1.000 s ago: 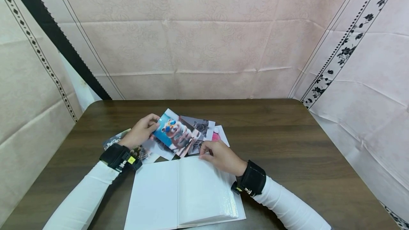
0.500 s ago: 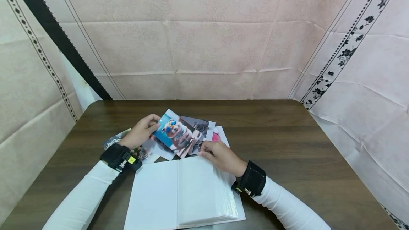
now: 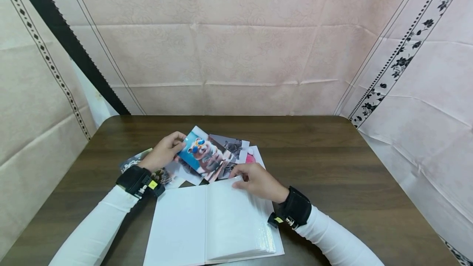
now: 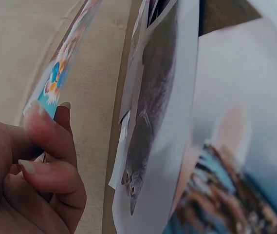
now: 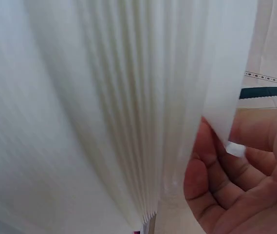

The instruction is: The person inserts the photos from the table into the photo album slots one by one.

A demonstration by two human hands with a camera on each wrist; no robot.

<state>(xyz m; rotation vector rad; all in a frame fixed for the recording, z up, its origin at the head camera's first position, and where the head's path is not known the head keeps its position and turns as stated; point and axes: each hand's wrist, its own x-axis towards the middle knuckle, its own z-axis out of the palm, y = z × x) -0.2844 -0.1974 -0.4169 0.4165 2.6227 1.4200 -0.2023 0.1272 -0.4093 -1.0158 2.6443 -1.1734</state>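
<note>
My left hand (image 3: 162,151) pinches the left edge of a glossy photo (image 3: 203,157) of a cartoon animal with blue glasses on a blue ground. In the left wrist view this photo (image 4: 58,73) is seen nearly edge-on, raised over other pictures. A white photo album (image 3: 179,221) lies open in front of me, showing blank pages. At the top right of the album my right hand (image 3: 260,182) holds the corner of a clear-sleeved page. The right wrist view has that page (image 5: 226,63) between thumb and fingers, with several more fanned pages beside it.
Loose photos lie behind the album, among them a grey one (image 3: 233,145), one with a pink shape (image 3: 250,157) and a dark one (image 3: 132,161) at the left. They overlap on the brown wooden table (image 3: 325,155). A pale patterned cloth (image 3: 236,52) hangs behind.
The right hand's fingers have shifted slightly on the page corner, and its wrist has moved a little to the right. The left hand and the photo stay almost still.
</note>
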